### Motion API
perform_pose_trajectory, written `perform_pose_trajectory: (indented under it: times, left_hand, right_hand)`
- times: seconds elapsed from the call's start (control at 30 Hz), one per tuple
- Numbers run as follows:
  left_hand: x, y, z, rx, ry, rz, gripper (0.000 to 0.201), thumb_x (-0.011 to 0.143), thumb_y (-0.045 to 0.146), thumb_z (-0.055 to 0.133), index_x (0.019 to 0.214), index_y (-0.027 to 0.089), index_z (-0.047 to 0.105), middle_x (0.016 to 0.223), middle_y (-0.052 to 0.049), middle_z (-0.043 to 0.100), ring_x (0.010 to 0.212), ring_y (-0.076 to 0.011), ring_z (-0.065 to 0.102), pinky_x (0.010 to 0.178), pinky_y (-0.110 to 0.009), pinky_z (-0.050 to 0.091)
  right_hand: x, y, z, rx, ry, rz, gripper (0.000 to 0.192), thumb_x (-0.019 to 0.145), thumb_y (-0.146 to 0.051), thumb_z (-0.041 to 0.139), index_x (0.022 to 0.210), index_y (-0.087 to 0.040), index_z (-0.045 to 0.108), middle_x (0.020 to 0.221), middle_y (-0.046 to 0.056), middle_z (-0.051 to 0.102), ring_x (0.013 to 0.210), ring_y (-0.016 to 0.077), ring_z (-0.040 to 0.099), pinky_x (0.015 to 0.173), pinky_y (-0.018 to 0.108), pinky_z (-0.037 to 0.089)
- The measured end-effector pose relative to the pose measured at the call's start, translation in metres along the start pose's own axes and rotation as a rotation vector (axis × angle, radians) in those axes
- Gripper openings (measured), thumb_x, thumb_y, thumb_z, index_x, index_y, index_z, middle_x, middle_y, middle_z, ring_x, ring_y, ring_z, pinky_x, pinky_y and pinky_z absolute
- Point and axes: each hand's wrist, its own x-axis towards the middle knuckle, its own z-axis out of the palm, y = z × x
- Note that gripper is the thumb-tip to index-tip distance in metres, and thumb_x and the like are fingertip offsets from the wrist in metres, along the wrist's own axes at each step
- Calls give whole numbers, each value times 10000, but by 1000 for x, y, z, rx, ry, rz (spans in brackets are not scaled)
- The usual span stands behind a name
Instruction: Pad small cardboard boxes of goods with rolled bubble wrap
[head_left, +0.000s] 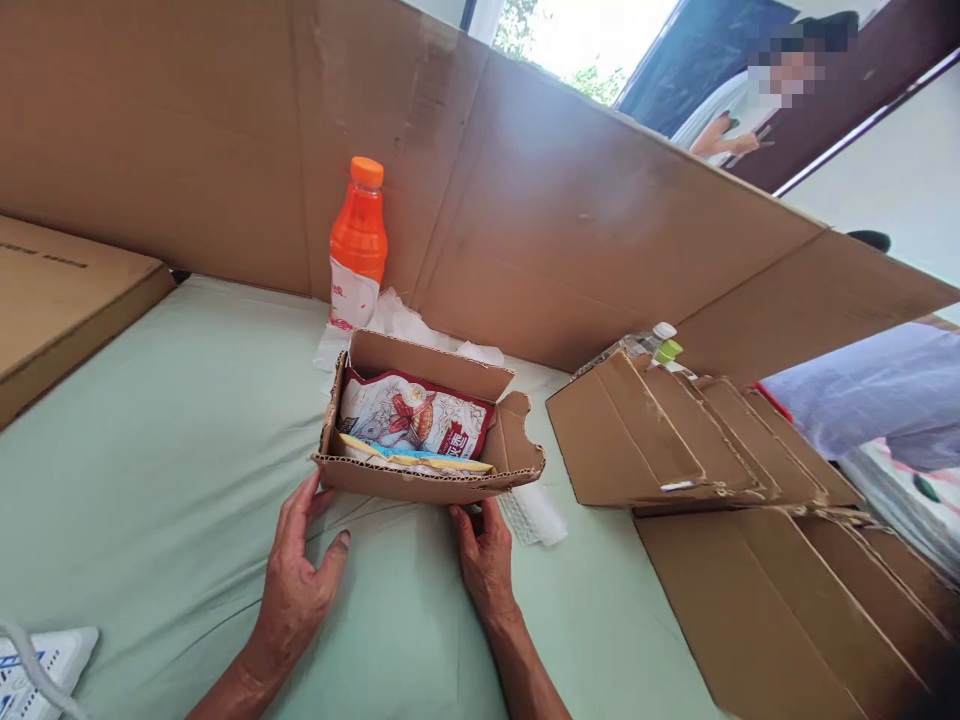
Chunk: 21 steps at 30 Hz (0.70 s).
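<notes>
Small open brown cardboard box (427, 440) on the pale green bedsheet (165, 450), already filled with a red-white snack packet (409, 418) (flaps not closed). Left hand (296, 580) and right hand (487, 560) released, fingertips touching its front wall.

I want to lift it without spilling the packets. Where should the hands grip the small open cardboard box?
Probably its two short end walls, from left and right: the small cardboard box lies open-topped and low, with the left hand and right hand already at its near corners.
</notes>
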Motion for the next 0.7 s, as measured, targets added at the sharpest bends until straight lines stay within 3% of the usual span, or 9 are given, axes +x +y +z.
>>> perform_pose_trajectory:
  times: [0.2, 0.3, 0.4, 0.5, 0.6, 0.7]
  left_hand:
    - [4, 1, -3, 63, 20, 54, 660, 876, 317, 594, 1496, 198, 400, 1383, -149, 543, 1190, -300, 628, 1068, -505, 487]
    - [6, 1, -5, 41, -3, 42, 691, 874, 331, 602, 1513, 205, 372, 1431, -151, 520, 1250, -310, 593, 1110, -523, 446]
    - [7, 0, -6, 13, -42, 13, 698, 873, 336, 601, 1516, 201, 364, 1434, -150, 526, 1286, -302, 570, 1130, -510, 429]
    - [9, -1, -7, -17, -59, -31, 698, 865, 346, 599, 1502, 173, 372, 1340, -155, 586, 1213, -288, 613, 1088, -503, 468]
    - [10, 2, -7, -18, -45, -41, 692, 840, 356, 614, 1472, 159, 412, 1265, -147, 615, 1150, -278, 635, 1044, -491, 498]
    - [12, 6, -7, -8, -22, -34, 667, 832, 354, 613, 1448, 162, 445, 1250, -142, 606, 1100, -263, 648, 953, -440, 549]
  right_hand:
    - [-1, 3, 3, -4, -44, -53, 178, 929, -304, 519, 1034, -197, 614, 913, 48, 685, 799, 199, 623, 712, 316, 514]
    - [-6, 0, -3, -7, -47, -108, 280, 922, -252, 515, 1178, -195, 615, 1061, 92, 708, 900, 218, 660, 726, 328, 535]
    - [-16, -2, -28, -107, 72, -230, 371, 938, -231, 522, 1304, -232, 587, 1265, 124, 670, 1095, 250, 652, 824, 376, 549]
    - [-20, 6, -69, -352, 226, -323, 423, 914, -213, 536, 1331, -266, 590, 1413, 122, 590, 1291, 298, 545, 1025, 501, 454]
    - [-11, 21, -104, -459, 197, -199, 496, 816, -185, 566, 1301, -264, 631, 1466, 122, 547, 1353, 344, 477, 1067, 567, 377]
    - [2, 32, -120, -237, 137, -17, 340, 724, -215, 623, 1043, -244, 738, 1224, 118, 699, 1210, 339, 579, 1042, 541, 391]
